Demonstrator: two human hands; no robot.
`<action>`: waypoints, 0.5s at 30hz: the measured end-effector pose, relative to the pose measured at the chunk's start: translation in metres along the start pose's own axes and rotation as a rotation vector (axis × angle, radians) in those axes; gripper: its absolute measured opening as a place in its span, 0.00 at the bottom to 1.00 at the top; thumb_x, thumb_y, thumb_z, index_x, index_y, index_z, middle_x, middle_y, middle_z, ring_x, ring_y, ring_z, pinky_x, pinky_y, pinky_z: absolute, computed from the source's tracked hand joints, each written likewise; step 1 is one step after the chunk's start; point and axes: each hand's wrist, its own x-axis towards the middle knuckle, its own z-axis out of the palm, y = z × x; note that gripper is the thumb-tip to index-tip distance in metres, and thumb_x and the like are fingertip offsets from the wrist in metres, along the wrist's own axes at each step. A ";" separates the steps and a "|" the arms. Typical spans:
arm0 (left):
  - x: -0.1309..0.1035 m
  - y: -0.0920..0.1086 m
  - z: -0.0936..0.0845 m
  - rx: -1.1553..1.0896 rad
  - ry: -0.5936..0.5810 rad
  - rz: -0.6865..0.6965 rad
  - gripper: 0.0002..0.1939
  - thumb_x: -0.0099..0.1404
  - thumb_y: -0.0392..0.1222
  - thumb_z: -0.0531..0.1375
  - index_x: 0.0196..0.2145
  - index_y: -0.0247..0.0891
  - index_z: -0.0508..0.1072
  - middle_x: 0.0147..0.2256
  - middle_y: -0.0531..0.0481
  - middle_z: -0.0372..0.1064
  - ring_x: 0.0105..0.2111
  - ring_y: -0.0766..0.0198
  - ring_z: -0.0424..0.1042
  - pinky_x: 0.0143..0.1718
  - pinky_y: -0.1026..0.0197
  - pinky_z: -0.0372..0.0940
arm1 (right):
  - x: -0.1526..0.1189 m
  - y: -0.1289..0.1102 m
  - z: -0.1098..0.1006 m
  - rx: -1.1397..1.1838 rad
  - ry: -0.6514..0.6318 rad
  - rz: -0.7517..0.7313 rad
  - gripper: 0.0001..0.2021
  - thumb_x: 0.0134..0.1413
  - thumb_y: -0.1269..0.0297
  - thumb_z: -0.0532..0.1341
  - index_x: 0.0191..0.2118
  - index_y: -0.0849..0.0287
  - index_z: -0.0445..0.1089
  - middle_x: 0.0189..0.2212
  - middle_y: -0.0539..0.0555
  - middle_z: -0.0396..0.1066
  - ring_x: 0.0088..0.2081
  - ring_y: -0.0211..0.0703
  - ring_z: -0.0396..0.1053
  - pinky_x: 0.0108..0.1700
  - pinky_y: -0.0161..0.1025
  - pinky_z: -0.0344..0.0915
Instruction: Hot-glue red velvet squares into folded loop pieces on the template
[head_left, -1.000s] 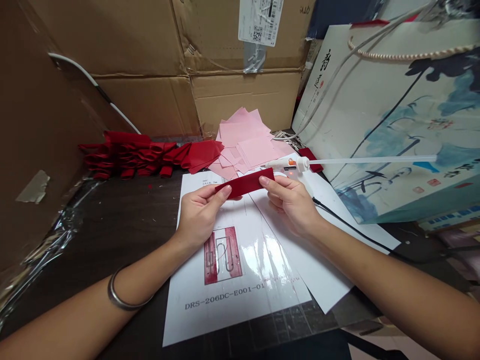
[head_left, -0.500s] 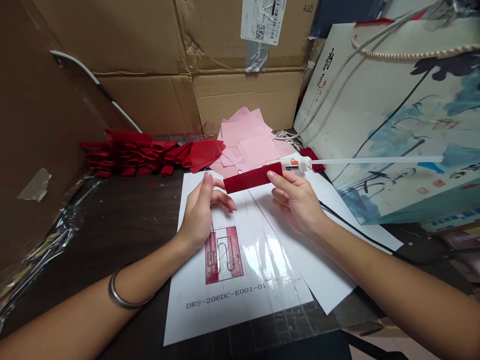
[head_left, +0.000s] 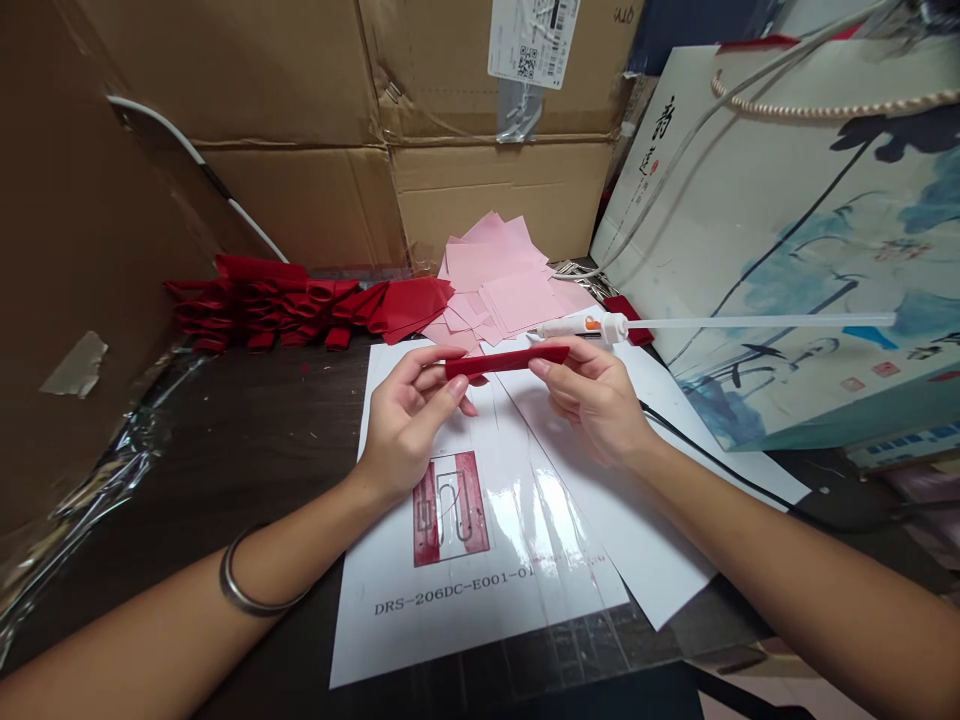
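A narrow strip of dark red fabric (head_left: 506, 362) is stretched level between both hands, above the printed sheet. My left hand (head_left: 409, 405) pinches its left end, thumb in front and fingers behind. At the other end, my right hand (head_left: 592, 395) grips it between thumb and fingers. Beneath lies a white sheet (head_left: 517, 590) under clear tape, bearing a red-and-white printed diagram (head_left: 451, 508) and the text "DRS-206DC-E001-01". Just behind my right hand a glue gun (head_left: 581, 326) rests with a long translucent glue stick (head_left: 757, 321) in its back.
Folded red fabric pieces (head_left: 285, 305) are heaped at the back left. Pink paper squares (head_left: 499, 275) pile up at the back centre, near small metal pieces (head_left: 581, 272). Cardboard (head_left: 495, 205) walls the back; a paper bag (head_left: 795, 220) leans on the right, with a black cable (head_left: 705, 455) below.
My left hand has closed its thumb onto the strip's left end. The strip has tilted so that it looks narrower and more level. My right hand has kept its hold.
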 end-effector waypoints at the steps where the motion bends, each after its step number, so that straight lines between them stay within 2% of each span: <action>1: 0.000 0.000 0.000 -0.003 -0.003 0.002 0.14 0.60 0.40 0.64 0.44 0.36 0.71 0.36 0.47 0.75 0.27 0.66 0.73 0.31 0.61 0.70 | 0.000 0.000 0.000 0.000 0.001 0.001 0.07 0.47 0.65 0.70 0.34 0.56 0.74 0.21 0.43 0.59 0.17 0.27 0.44 0.19 0.37 0.39; 7: 0.000 0.001 0.001 0.033 -0.012 0.005 0.15 0.61 0.41 0.65 0.44 0.36 0.70 0.36 0.46 0.75 0.32 0.63 0.74 0.31 0.62 0.70 | 0.000 -0.001 0.001 0.024 -0.001 0.019 0.08 0.47 0.66 0.70 0.34 0.57 0.74 0.19 0.42 0.56 0.18 0.27 0.44 0.20 0.37 0.39; 15: 0.000 0.004 0.002 0.226 0.078 -0.028 0.09 0.63 0.45 0.63 0.38 0.37 0.75 0.31 0.51 0.73 0.24 0.69 0.70 0.28 0.64 0.67 | -0.001 -0.004 0.003 0.004 -0.009 0.072 0.09 0.46 0.61 0.71 0.29 0.58 0.72 0.16 0.41 0.49 0.18 0.29 0.40 0.21 0.38 0.37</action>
